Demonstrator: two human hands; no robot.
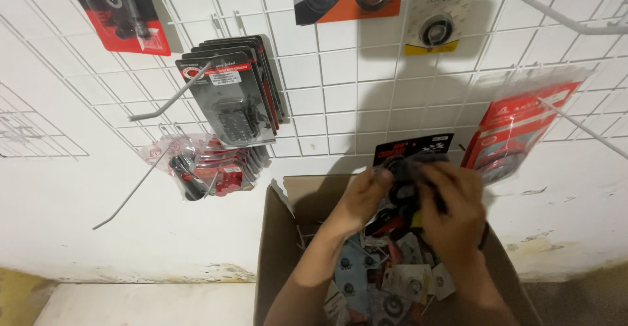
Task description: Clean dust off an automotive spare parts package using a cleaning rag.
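Both of my hands hold a black blister pack (411,151) with a red and white header, raised above an open cardboard box (275,234). My left hand (364,198) grips its left side. My right hand (451,208) covers its lower right part. The pack's lower half is hidden behind my fingers. Inside the box lie several small carded parts (392,280), mostly ring-shaped seals on pale cards.
A white wire grid panel (340,97) on the wall carries hooks with hanging packs: black ones (235,97) at centre left, red bagged ones (209,169) below, red ones (517,133) at right. Bare hooks (176,97) stick out at left and at right (575,126).
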